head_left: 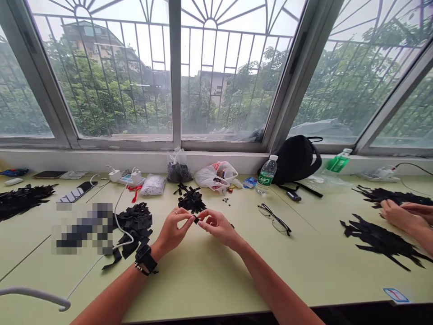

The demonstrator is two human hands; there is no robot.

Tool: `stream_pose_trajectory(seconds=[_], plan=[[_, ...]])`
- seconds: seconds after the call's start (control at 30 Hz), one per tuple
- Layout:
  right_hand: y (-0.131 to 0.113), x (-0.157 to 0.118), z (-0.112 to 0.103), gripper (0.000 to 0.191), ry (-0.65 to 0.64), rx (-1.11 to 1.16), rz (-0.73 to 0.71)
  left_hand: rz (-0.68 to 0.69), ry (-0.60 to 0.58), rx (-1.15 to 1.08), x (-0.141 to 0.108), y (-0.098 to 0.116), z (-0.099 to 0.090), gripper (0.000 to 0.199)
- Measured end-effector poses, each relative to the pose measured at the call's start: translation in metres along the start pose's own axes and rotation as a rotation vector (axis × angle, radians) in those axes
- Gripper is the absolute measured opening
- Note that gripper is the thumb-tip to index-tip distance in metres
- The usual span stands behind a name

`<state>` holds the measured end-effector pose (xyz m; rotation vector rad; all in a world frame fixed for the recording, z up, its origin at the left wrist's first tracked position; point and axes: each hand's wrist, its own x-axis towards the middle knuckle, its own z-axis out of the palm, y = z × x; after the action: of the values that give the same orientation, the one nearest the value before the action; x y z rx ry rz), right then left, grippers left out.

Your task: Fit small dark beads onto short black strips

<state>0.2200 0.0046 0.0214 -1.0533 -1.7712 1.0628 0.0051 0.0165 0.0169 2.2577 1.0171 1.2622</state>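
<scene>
Between my two hands, a little above the table, is a small black fabric strip [195, 220]. My left hand [173, 229], with a dark watch on its wrist, pinches the strip's left end. Thumb and fingers of my right hand [217, 227] close on its right end. Just beyond my fingers lies a pile of black strips [192, 200]. A larger heap of black strips [137, 223] spreads out left of my left hand. Small dark round pieces [227, 201] are scattered behind my right hand.
Glasses [274, 220], a water bottle [267, 175] and a black bag [296, 160] stand to the right. A white cable [119, 212] crosses the table at left. Plastic bags [216, 176] line the windowsill side. Another person's hands [404, 215] work among black strips at far right.
</scene>
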Motion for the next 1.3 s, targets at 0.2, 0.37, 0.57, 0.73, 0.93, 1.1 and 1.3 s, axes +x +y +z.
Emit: stream_pose_trajectory(seconds=[0.2,0.37,0.57,0.73,0.93,1.1,1.3], plan=[[0.002,0.001,0.006,0.039,-0.015,0.191,0.013,-0.001,-0.056,-0.082,-0.002,0.005,0.004,0.029],[-0.003,0.001,0.005,0.030,-0.025,0.288,0.001,-0.015,-0.068,-0.106,-0.003,0.004,0.002,0.029],[-0.003,0.000,0.002,0.014,-0.050,0.224,0.024,-0.121,0.018,0.000,-0.004,-0.003,0.005,0.032],[0.004,0.001,0.000,0.029,-0.038,0.111,0.019,-0.117,0.049,0.062,-0.004,0.001,0.006,0.032],[0.010,0.002,-0.003,0.044,0.081,-0.175,-0.084,-0.089,0.047,0.163,-0.005,0.007,0.004,0.022],[0.008,0.007,-0.005,0.022,0.175,-0.282,-0.169,-0.091,-0.179,0.172,-0.009,0.001,0.007,0.017],[-0.027,0.028,0.031,0.018,0.003,-0.381,-0.311,-0.091,-0.179,0.106,-0.011,-0.007,0.019,0.009]])
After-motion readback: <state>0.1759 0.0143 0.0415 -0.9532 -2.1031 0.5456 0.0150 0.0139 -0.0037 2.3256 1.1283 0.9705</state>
